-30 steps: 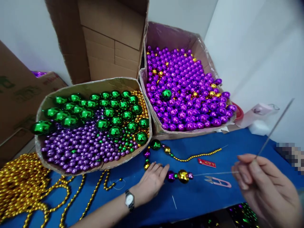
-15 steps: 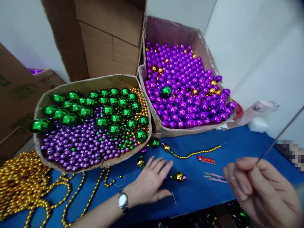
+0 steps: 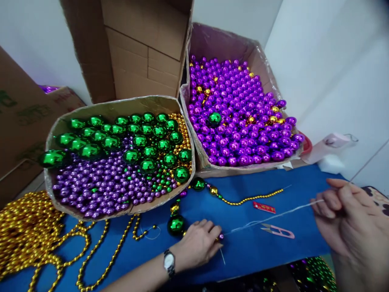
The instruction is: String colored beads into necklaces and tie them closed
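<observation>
My left hand (image 3: 197, 243) is closed over the end of a bead strand (image 3: 176, 224) on the table. Large green, gold and small purple beads show beside the fingers. From the last beads a white thread (image 3: 273, 215) runs taut up to my right hand (image 3: 349, 219), raised at the right with its fingers closed. A long, thin needle-like line (image 3: 369, 162) leaves its fingertips toward the upper right; whether it is a needle or thread, I cannot tell. Pink-handled thread snips (image 3: 281, 231) lie below the thread. A loose white thread end (image 3: 223, 256) lies near my left thumb.
One cardboard box (image 3: 121, 104) holds green, purple and gold beads; another (image 3: 209, 170) holds mostly shiny purple ones. Gold bead chains (image 3: 27, 239) are heaped at the left. A red packet (image 3: 264, 207) lies on the blue table (image 3: 252, 259). More beads (image 3: 319, 271) show below its edge.
My left hand has gone from spread fingers to closed on the strand's end. My right hand has moved right and slightly up, and the white thread now stretches between them.
</observation>
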Demonstrator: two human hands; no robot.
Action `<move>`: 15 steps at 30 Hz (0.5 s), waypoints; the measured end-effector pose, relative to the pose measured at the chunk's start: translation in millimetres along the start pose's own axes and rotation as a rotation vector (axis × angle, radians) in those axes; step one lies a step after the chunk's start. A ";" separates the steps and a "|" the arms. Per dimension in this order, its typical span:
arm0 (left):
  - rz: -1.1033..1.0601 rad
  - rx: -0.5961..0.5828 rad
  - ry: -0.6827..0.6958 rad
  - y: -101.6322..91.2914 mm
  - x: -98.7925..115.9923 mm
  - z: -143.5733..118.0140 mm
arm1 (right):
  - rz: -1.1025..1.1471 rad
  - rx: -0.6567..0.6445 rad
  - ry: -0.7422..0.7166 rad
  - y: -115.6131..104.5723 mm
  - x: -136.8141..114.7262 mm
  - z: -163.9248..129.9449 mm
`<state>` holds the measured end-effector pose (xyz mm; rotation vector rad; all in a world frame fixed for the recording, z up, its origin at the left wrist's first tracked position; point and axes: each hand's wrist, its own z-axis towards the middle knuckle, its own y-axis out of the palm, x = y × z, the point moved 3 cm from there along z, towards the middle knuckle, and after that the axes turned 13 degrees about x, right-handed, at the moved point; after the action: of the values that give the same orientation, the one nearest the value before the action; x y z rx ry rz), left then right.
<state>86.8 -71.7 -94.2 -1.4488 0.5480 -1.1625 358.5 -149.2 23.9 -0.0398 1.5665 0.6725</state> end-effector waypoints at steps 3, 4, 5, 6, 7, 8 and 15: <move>0.035 -0.017 -0.041 -9.1 -7.9 -9.8 | -0.001 0.037 -0.010 -4.0 2.3 13.3; 0.050 -0.023 -0.052 -12.2 -10.3 -12.7 | -0.006 0.038 -0.009 -4.4 3.6 15.8; 0.068 -0.031 -0.063 -14.9 -12.7 -15.3 | -0.011 0.036 -0.009 -4.2 4.8 17.5; 0.092 -0.041 -0.072 -17.0 -15.2 -17.8 | -0.017 0.033 -0.009 -3.6 6.1 18.6; 0.118 -0.053 -0.081 -18.4 -17.7 -20.1 | -0.022 0.033 -0.010 -2.5 7.1 19.3; 0.147 -0.068 -0.087 -18.9 -20.3 -22.1 | -0.026 0.035 -0.007 -1.1 7.9 19.8; 0.322 -0.135 -0.106 -13.0 -32.1 -31.8 | 0.015 0.104 -0.019 4.5 0.7 24.9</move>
<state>42.5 -56.2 -97.4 -1.4633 0.7658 -0.8034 378.9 -134.4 26.1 0.0554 1.5831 0.6004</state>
